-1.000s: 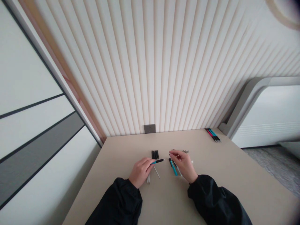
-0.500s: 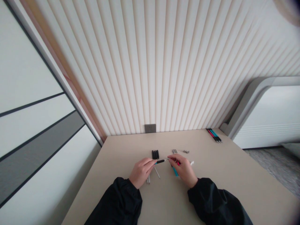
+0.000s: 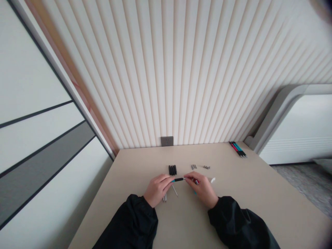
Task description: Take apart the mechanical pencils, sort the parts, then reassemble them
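Note:
My left hand [image 3: 156, 189] is closed round a blue pen with a black grip [image 3: 177, 180], held level above the beige table [image 3: 246, 193]. My right hand [image 3: 202, 190] pinches something small at the pen's tip, too tiny to name. Thin refills [image 3: 174, 190] lie under my hands, and a red and a blue pen part peek out by my right hand. Three black grip sleeves [image 3: 172, 169] lie just beyond the pen.
Small metal parts [image 3: 193, 166] and more [image 3: 206, 167] lie further back, a white piece [image 3: 213, 180] to the right. Finished red and blue pens [image 3: 238, 149] lie at the far right corner. A wall socket [image 3: 166, 141] sits behind the table.
My right hand has moved left from the loose pens to the tip of the pen held in my left hand. The left hand has stayed nearly still.

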`<act>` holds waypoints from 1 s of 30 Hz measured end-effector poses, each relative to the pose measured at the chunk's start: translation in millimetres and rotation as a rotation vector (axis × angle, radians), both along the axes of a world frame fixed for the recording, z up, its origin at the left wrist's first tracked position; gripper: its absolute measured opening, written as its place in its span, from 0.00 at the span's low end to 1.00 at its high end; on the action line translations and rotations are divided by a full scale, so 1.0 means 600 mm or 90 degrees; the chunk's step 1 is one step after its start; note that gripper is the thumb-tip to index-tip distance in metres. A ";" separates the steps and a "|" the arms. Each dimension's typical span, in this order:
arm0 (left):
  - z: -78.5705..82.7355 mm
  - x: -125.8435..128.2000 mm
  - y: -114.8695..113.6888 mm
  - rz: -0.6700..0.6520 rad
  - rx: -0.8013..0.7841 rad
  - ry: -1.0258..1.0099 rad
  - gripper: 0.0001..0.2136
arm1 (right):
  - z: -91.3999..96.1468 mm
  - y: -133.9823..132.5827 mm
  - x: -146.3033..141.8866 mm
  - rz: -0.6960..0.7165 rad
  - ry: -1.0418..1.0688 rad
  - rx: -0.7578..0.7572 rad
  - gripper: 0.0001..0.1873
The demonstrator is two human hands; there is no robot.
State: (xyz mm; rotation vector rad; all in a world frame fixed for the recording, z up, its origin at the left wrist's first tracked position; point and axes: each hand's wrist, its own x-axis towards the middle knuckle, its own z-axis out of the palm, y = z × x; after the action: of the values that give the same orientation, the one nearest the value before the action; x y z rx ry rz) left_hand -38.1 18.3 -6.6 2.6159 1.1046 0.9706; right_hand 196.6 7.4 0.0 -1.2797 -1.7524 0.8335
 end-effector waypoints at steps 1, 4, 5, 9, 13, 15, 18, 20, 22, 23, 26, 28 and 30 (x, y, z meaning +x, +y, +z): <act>-0.001 0.000 0.001 0.007 0.000 0.001 0.11 | 0.000 -0.001 -0.001 0.002 0.004 -0.001 0.14; -0.001 -0.001 0.001 0.018 -0.003 0.004 0.11 | -0.003 -0.003 -0.003 0.006 0.017 -0.001 0.14; 0.000 -0.001 0.000 0.017 -0.002 0.005 0.11 | -0.004 -0.003 -0.004 0.005 0.021 -0.002 0.14; 0.004 0.000 -0.003 0.010 0.014 0.010 0.10 | -0.011 -0.003 -0.004 0.000 0.017 -0.007 0.14; 0.009 0.004 -0.005 0.000 0.014 0.020 0.10 | -0.016 -0.001 -0.004 -0.006 -0.051 -0.010 0.17; 0.012 0.005 -0.005 -0.003 0.009 0.025 0.10 | -0.016 -0.002 -0.004 -0.010 -0.085 -0.001 0.20; 0.014 0.006 -0.006 0.001 0.002 0.018 0.11 | -0.011 -0.005 -0.004 0.005 -0.078 0.026 0.16; 0.014 0.006 -0.006 0.001 0.001 0.008 0.11 | -0.008 -0.006 -0.004 0.017 -0.063 0.042 0.14; 0.012 0.006 -0.006 0.001 0.012 0.006 0.10 | -0.006 -0.007 -0.003 0.027 -0.062 0.053 0.13; 0.011 0.006 -0.006 0.001 0.024 0.009 0.10 | -0.007 -0.007 -0.002 0.031 -0.065 0.058 0.11; 0.007 0.006 -0.005 0.002 0.075 0.018 0.10 | -0.010 -0.006 -0.002 0.039 -0.085 0.071 0.10; 0.006 0.007 -0.004 -0.003 0.102 0.026 0.09 | -0.011 -0.006 -0.001 0.042 -0.111 0.081 0.14; 0.007 0.007 -0.004 -0.008 0.115 0.037 0.08 | -0.010 -0.006 -0.001 0.045 -0.131 0.091 0.19</act>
State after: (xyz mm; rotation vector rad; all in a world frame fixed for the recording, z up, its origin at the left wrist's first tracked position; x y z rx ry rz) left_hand -33.9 15.8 -2.5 2.8072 1.0570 1.0437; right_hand 196.1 3.7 -6.1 -1.2494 -1.9929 0.6197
